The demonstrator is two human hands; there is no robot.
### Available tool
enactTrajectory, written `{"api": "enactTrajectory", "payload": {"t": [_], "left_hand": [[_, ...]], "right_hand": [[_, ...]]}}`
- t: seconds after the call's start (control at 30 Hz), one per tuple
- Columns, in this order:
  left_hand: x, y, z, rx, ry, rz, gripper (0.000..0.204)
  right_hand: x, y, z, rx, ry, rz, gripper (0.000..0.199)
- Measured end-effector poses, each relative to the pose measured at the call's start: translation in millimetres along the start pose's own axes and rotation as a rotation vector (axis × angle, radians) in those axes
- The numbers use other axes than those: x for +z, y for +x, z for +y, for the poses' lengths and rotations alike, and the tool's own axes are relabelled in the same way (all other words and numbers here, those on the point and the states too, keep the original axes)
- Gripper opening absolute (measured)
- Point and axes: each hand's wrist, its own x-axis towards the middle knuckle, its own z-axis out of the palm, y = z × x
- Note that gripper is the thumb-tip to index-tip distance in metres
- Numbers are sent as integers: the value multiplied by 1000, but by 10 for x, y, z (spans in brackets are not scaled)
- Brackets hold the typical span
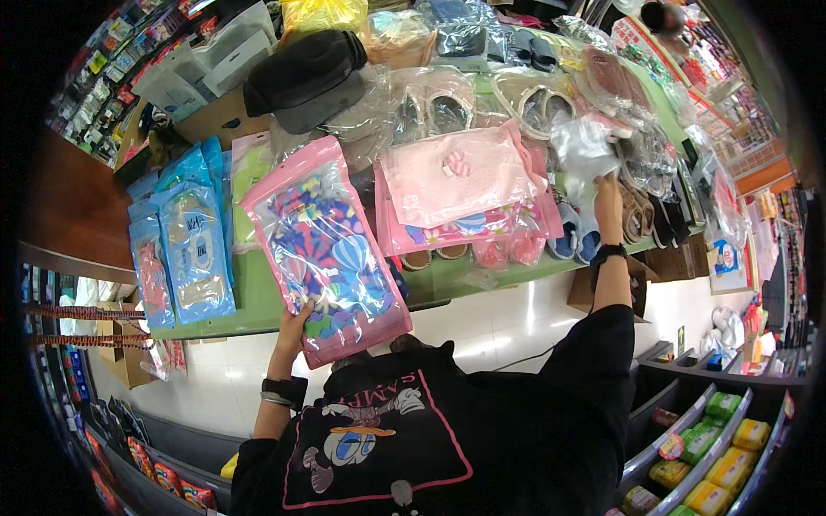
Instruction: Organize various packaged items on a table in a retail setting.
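Observation:
My left hand (295, 334) grips the lower left edge of a pink-bordered plastic pouch (323, 258). Through its clear front shows blue cloth printed with hot-air balloons. At the right, my right hand (609, 202) is closed on a crumpled clear plastic bag (583, 146), whose contents I cannot make out. Between my hands, a pale pink pouch (452, 172) lies on top of another patterned pink pouch. Blue slippers (575, 234) sit just below my right hand, with brown sandals (637, 211) beside them.
Packs in blue pouches (196, 249) stand at the green table's (249, 301) left end. A black cap (305, 77) and bagged shoes (434, 103) crowd the back. A cardboard box (607, 292) is under the right side. Shelves with yellow and green packs (714, 439) are at lower right.

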Motion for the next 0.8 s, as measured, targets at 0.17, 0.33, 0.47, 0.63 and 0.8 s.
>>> {"api": "enactTrajectory", "payload": {"t": [0.17, 0.33, 0.47, 0.63, 0.8], "left_hand": [[15, -36, 21, -7, 6, 45, 38], [112, -59, 110, -22, 48, 28, 35], [158, -101, 116, 37, 32, 53, 32], [98, -89, 91, 12, 61, 0, 32], [3, -21, 6, 39, 67, 2, 31]], "right_hand": [[95, -72, -485, -141, -251, 290, 28], [290, -224, -1321, 272, 379, -241, 29], [629, -523, -1724, 505, 1486, -213, 22], [758, -805, -1751, 12, 781, -68, 26], [829, -874, -1731, 607, 1746, -376, 34]]}}
